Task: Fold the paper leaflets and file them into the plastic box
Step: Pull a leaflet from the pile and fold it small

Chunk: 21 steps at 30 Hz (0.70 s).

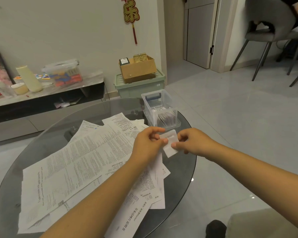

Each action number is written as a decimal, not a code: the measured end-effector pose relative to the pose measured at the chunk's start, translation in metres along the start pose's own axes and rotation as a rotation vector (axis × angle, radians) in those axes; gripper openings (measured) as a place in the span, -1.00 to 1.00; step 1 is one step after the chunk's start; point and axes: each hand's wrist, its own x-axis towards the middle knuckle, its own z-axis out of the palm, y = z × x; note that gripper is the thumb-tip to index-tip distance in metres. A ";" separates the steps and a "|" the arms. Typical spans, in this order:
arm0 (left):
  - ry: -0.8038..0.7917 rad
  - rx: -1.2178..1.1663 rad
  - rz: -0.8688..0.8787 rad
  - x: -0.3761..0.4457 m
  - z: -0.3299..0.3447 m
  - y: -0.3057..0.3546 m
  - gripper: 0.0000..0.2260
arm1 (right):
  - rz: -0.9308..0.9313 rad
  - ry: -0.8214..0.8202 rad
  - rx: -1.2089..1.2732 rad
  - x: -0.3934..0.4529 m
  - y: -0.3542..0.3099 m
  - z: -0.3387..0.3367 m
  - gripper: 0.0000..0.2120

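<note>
Both hands hold one small folded white leaflet (pixel 169 143) above the round glass table (pixel 184 170). My left hand (pixel 147 143) pinches its left edge between thumb and fingers. My right hand (pixel 190 141) pinches its right side with the thumb on top. Just behind the hands stands the clear plastic box (pixel 159 109), lid off, with several folded leaflets standing inside. A spread of unfolded printed leaflets (pixel 86 162) covers the table's middle and left, partly under my left forearm.
A low TV bench (pixel 46 93) with a clear storage box, a cream vase and jars runs along the left wall. A green bin (pixel 139 85) carrying a cardboard box sits behind the table. Grey chairs (pixel 268 33) stand at the far right on the tiled floor.
</note>
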 end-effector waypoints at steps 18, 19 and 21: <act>0.046 -0.071 0.116 0.072 -0.026 0.054 -0.86 | -0.070 0.446 0.360 0.042 -0.051 -0.048 -0.97; 0.022 0.010 0.131 0.079 -0.025 0.055 -0.81 | -0.080 0.536 0.308 0.046 -0.050 -0.050 -0.96; -0.052 0.327 0.203 0.097 -0.025 0.052 -0.77 | -0.073 0.641 0.205 0.056 -0.047 -0.054 -0.91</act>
